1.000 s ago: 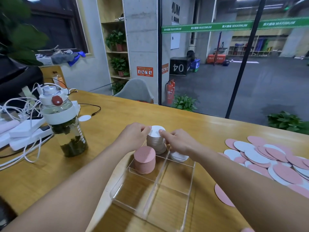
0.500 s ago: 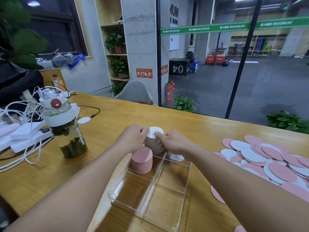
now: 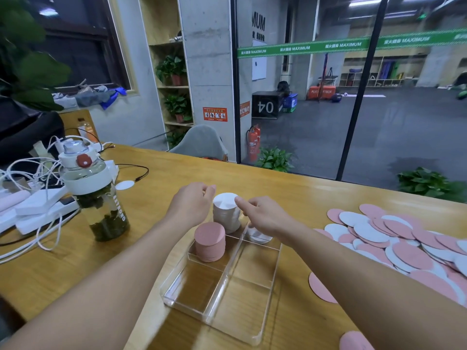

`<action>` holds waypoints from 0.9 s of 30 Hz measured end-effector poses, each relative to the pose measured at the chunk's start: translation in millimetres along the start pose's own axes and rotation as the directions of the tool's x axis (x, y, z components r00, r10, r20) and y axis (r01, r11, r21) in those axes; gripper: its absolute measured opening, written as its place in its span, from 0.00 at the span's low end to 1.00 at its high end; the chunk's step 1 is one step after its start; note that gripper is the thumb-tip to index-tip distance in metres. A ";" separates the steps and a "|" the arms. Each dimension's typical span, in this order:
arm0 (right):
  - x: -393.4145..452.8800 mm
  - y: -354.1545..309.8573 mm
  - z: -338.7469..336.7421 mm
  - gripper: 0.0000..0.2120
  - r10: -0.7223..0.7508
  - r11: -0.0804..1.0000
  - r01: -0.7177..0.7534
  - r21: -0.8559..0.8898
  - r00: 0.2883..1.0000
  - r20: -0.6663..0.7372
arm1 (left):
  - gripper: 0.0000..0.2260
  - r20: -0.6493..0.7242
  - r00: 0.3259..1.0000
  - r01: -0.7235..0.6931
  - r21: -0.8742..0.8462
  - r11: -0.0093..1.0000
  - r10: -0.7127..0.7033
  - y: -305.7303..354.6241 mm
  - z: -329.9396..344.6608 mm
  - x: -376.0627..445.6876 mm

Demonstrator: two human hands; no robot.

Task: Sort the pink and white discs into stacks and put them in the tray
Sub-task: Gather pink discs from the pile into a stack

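White discs are gathered into a tall stack [image 3: 225, 212] that stands at the far end of the clear tray [image 3: 222, 296], seen from the head camera. It is flanked by both hands. The left hand [image 3: 192, 205] is curled against its left side, and the right hand [image 3: 262, 217] is pressed to its right side with a fingertip [image 3: 237, 199] at the top rim. Whether the fingers are truly clamped round the stack or merely touching it cannot be told, since the far side is hidden.

A pink stack [image 3: 210, 245] is already set in the near-left far compartment, just beside the white one. A shorter white pile [image 3: 257, 236] lies under the right wrist in the neighbouring compartment. Many loose discs [image 3: 394, 238] are spread on the wooden table [image 3: 290, 188] to the right, well apart from the tray.

The step in hand appears to be squaring up the white stack. It would best be done with even pressure from both sides, applied low as well as high, so that the column is not tipped. The upper discs look slightly offset and should be nudged gently inward. The pink stack should not be knocked.
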State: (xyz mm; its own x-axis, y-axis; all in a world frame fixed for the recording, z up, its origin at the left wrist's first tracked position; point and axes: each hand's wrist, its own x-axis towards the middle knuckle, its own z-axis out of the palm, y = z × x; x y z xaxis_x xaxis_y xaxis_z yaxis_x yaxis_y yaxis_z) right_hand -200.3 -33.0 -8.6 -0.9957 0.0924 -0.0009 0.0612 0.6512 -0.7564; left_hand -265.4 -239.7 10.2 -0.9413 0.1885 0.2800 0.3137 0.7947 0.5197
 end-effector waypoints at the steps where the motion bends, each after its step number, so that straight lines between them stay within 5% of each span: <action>1: -3.1 -1.2 -4.0 0.41 -0.008 1.000 0.008 -0.005 1.000 -0.014 | 0.22 -0.043 0.999 -0.008 0.034 0.999 0.010 5.0 -4.6 -2.1; 6: -39.1 -9.8 -31.4 0.34 -0.026 0.999 0.024 -0.035 0.998 -0.058 | 0.16 -0.144 0.988 -0.057 0.024 0.998 0.060 36.4 -23.3 -20.2; 11: -109.7 -0.5 -62.7 0.19 -0.053 0.993 0.041 -0.113 0.993 -0.106 | 0.15 0.026 0.983 -0.181 -0.081 0.980 0.183 85.7 -11.3 -79.2; 17: -215.9 49.1 -89.9 0.16 -0.073 0.988 0.044 -0.150 0.979 -0.192 | 0.13 0.196 0.927 -0.277 -0.221 0.935 0.320 145.4 42.6 -182.3; 27: -367.4 145.1 -106.1 0.06 -0.065 0.972 -0.012 -0.235 0.947 -0.315 | 0.02 0.267 0.838 -0.392 -0.310 0.866 0.475 190.7 109.8 -288.4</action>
State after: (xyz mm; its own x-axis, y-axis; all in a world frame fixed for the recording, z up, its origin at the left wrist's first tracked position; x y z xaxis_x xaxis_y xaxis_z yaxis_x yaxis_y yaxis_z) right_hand 181.7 107.5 -48.6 -0.9248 0.2830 0.2545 0.0874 0.8087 -0.5816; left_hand 52.2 -79.2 -59.9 -0.6733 0.6897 0.2666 0.6796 0.4352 0.5905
